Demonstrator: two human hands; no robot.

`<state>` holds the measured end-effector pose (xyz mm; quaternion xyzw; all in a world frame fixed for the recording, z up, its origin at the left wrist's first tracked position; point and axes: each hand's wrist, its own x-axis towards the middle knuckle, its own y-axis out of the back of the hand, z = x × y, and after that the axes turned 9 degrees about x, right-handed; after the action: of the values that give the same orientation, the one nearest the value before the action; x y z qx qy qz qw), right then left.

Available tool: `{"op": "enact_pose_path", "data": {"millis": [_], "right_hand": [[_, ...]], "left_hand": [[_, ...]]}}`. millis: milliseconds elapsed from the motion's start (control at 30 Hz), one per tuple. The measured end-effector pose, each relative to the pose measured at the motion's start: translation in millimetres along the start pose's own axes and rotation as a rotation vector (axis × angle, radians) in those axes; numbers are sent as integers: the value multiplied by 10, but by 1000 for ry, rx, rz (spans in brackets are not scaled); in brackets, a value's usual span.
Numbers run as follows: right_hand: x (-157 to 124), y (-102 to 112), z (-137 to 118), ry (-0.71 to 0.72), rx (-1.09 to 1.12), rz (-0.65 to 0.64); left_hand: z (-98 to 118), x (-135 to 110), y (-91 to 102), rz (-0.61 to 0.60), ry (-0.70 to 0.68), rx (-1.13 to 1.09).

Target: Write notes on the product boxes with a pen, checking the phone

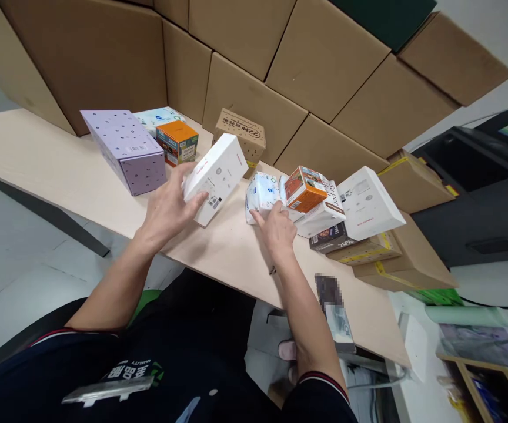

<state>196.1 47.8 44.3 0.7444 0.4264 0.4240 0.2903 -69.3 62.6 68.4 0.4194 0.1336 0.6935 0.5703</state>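
Note:
My left hand [169, 207] grips a white flat box [216, 174] by its near end, tilting it up off the pale wooden table [55, 161]. My right hand [277, 228] rests on the table with its fingers touching a white and blue soft packet [260, 195]. Just right of that packet, an orange and white carton [304, 188] lies on top of a white box with a brown stripe [324, 214].
A lilac box [126, 148], an orange box [177, 141] and a small brown carton [241, 134] stand at the back. Another white box [368, 202] tops stacked brown parcels [406, 258] on the right. Large cardboard boxes [316, 59] wall the far side. A phone [336, 314] lies near the table edge.

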Motion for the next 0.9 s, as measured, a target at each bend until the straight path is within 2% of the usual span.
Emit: {"op": "enact_pose_path", "data": {"millis": [100,167,300,400,467,533,600,633,700,800,833,900], "right_hand": [[190,-77,-34,-41,-37,-6],[280,-119,-49,-56,30,-19],[309,-144,-33,-40,362,-73],[215,-75,27,-81,550,-123],[116,14,88,-208,766,-222],[-4,118,163,-329,1016,-380],[-133,208,241,-342,1150,-499],[-194,240,278,-321,1166,-517],[-295,269,338,-302,1168,-485],[-367,246,389,-374,1175,-373],[-371,233,398,-401,1183,-334],[-363,211,406,-436,1208,-257]], "left_hand": [[-83,-79,-91,-13,40,-182],[-100,-106,-129,-70,72,-312],[-88,-112,-81,-214,144,-572],[-100,-89,17,-341,117,-652],[-117,-69,58,-458,84,-648],[-115,-50,52,-600,73,-623],[-78,-32,-2,-714,81,-586],[-46,-22,-43,-727,92,-570],[28,0,-145,-639,130,-557],[100,25,-303,-357,231,-645],[102,25,-347,-301,273,-701],[76,4,-410,-288,353,-805]]}}
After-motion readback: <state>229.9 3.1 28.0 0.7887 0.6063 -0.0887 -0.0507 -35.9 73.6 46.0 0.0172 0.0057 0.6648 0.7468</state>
